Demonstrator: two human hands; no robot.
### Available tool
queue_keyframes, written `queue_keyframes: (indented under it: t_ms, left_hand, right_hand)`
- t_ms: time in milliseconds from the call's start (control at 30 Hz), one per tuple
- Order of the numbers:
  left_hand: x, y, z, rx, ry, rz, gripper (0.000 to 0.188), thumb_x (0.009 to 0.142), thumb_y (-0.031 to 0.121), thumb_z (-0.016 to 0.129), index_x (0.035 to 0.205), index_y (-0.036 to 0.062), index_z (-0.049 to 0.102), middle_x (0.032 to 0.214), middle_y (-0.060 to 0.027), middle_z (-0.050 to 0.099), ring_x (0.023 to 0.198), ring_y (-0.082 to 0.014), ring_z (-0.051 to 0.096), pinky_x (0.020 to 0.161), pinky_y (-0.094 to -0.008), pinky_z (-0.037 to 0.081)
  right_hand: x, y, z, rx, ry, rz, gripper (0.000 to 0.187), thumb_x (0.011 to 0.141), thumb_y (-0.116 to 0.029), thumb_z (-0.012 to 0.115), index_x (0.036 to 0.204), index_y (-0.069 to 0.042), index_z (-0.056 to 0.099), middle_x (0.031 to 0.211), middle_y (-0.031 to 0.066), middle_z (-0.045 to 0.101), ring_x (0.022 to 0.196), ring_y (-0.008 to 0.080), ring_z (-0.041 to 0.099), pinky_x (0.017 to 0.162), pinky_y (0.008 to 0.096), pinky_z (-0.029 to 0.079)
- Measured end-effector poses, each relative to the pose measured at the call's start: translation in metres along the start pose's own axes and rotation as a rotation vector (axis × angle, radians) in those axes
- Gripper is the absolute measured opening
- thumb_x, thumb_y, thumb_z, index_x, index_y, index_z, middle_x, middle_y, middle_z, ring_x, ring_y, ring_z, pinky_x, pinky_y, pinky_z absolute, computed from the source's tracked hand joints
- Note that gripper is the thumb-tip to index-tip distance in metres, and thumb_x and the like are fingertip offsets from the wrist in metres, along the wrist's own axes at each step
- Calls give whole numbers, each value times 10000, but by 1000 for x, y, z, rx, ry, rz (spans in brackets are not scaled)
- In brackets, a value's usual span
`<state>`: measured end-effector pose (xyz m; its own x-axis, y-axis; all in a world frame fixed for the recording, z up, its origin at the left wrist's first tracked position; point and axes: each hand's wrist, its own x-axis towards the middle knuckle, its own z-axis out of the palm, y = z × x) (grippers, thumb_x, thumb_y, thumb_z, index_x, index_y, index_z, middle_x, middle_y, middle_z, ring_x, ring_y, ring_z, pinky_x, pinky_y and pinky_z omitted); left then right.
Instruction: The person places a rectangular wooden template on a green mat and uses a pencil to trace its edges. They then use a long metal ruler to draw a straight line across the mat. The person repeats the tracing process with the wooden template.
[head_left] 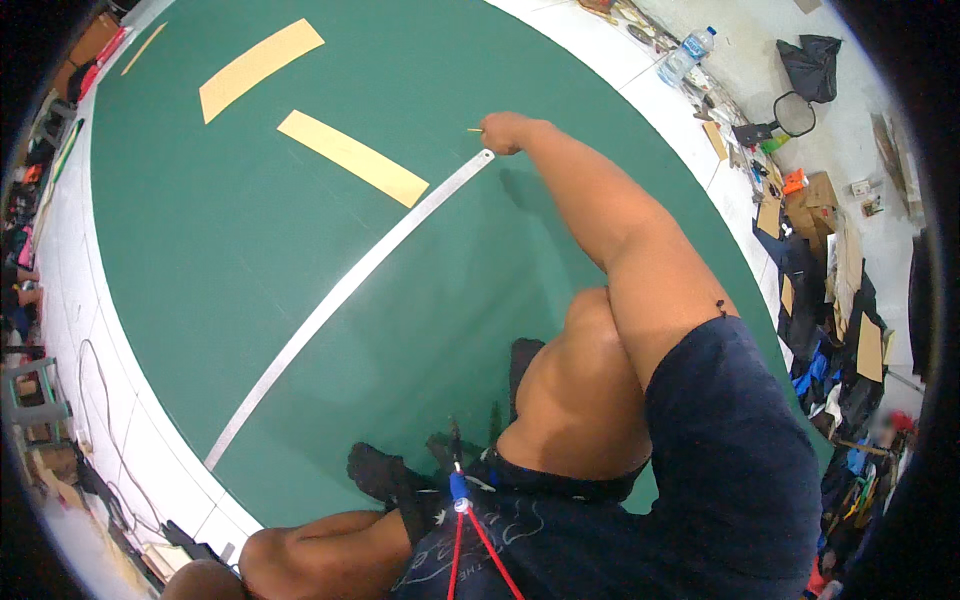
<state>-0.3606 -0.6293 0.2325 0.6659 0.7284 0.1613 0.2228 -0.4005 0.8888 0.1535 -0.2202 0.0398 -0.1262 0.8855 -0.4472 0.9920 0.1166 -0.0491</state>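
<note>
My right hand (506,132) reaches far out over the green mat (380,290), its fingers closed. A thin yellowish stick (474,130) pokes out from them to the left; its kind is too small to tell. Just below this hand lies the far end of a long metal ruler (345,288), which runs down to the mat's left edge. A tan strip (355,160) lies flat beyond the ruler, one end close to its edge. Farther off lies a wider tan piece (262,68). My left hand is out of the picture.
My bent knees and dark-socked feet (380,475) rest on the mat. Along the right wall are a water bottle (687,57), a black bag (808,68), tan scraps and cloth. A cable (105,420) trails over the white tiles at left. A narrow tan sliver (144,49) lies far left.
</note>
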Motion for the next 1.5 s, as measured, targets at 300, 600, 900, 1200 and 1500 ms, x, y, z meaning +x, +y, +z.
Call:
queue_keyframes:
  t_ms: [300, 600, 900, 1200, 1500]
  left_hand:
    - [12, -11, -1, 17, -23, 5, 284, 1032, 297, 564, 1141, 42, 626, 999, -58, 585, 914, -210, 586, 852, -345, 466]
    - [13, -11, 2, 21, -29, 29, 275, 1029, 281, 567, 1143, 38, 627, 1008, -67, 589, 928, -219, 589, 859, -350, 469]
    - [12, -11, 1, 30, -28, 43, 266, 1026, 265, 569, 1144, 34, 628, 1017, -77, 593, 943, -229, 593, 865, -355, 473]
    - [9, -3, 0, 49, -23, 44, 258, 1024, 249, 572, 1146, 30, 629, 1027, -87, 597, 957, -239, 596, 872, -360, 476]
    - [7, -5, 0, 46, -13, 45, 250, 1021, 233, 574, 1147, 26, 630, 1036, -96, 601, 971, -249, 599, 879, -365, 480]
  right_hand:
    - [-29, 41, -15, 198, 12, 165, 325, 909, -197, 525, 1045, 19, 725, 927, 248, 732, 850, 402, 706, 774, 514, 543]
    - [-48, 59, -14, 188, 26, 239, 275, 809, -98, 580, 945, 39, 776, 1016, 267, 750, 922, 389, 741, 812, 502, 557]
    - [-41, 55, -14, 82, 5, 189, 290, 892, -192, 558, 1040, -3, 721, 969, 227, 729, 879, 361, 713, 741, 489, 548]
    - [-42, 58, -10, 141, 74, 150, 264, 823, -82, 573, 965, 28, 767, 982, 230, 764, 897, 349, 744, 801, 499, 565]
    - [-38, 51, -12, 279, 8, 227, 273, 827, -97, 579, 1044, 7, 708, 762, 192, 682, 633, 296, 671, 597, 441, 553]
